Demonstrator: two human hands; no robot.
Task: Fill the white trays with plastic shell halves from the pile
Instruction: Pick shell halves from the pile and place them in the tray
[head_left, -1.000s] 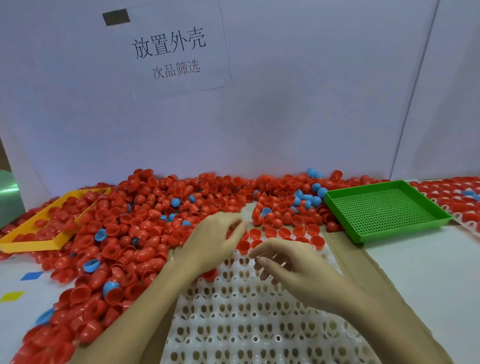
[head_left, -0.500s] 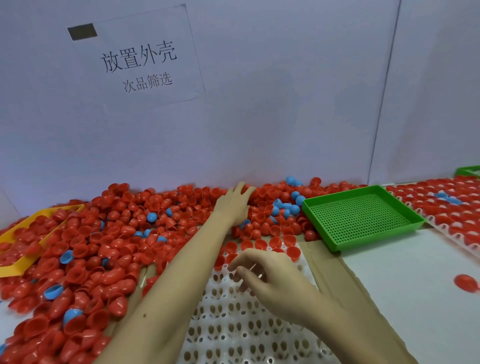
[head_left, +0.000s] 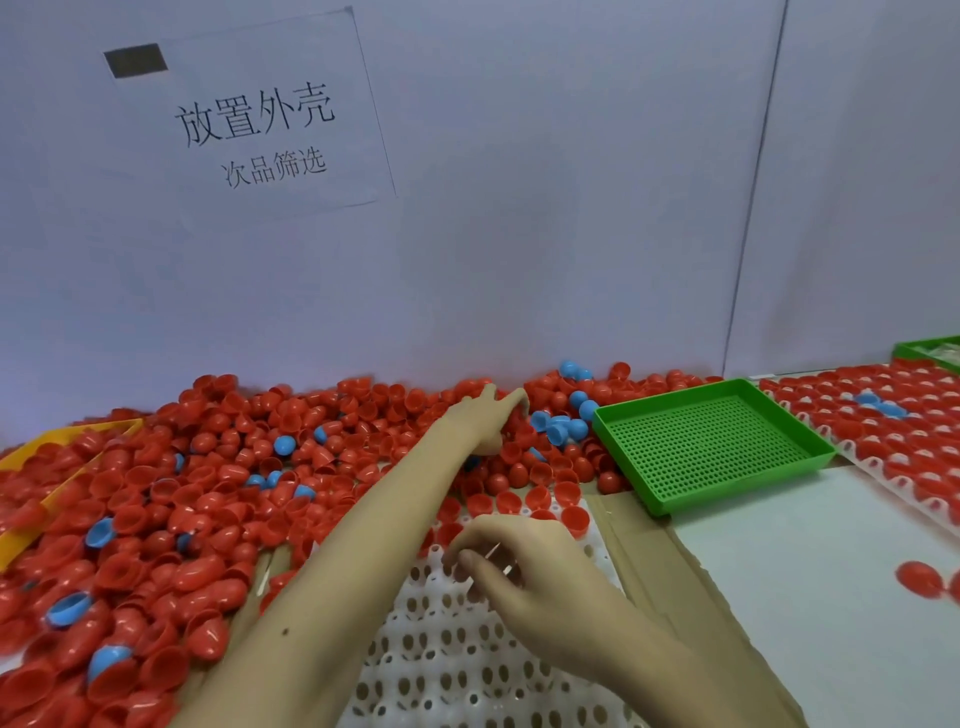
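A big pile of red shell halves (head_left: 208, 493), with a few blue ones mixed in, covers the table's left and back. My left hand (head_left: 488, 421) reaches far into the pile by the wall, fingers stretched out and touching red shells. The white tray (head_left: 457, 649) lies in front of me, with many empty pockets. A row of red shells (head_left: 540, 501) sits along its far edge. My right hand (head_left: 514, 566) hovers over the tray's far part with fingers loosely curled; I see nothing in it.
A green perforated tray (head_left: 711, 441) stands empty at the right of the pile. Beyond it lies a second white tray (head_left: 909, 441) full of red shells. A yellow tray (head_left: 62, 483) sits half buried at far left. A loose red shell (head_left: 919, 579) lies on the table at right.
My left hand has left the tray's edge and stretched forward into the pile near the wall. My right hand has stayed over the tray. The view has swung to the right.
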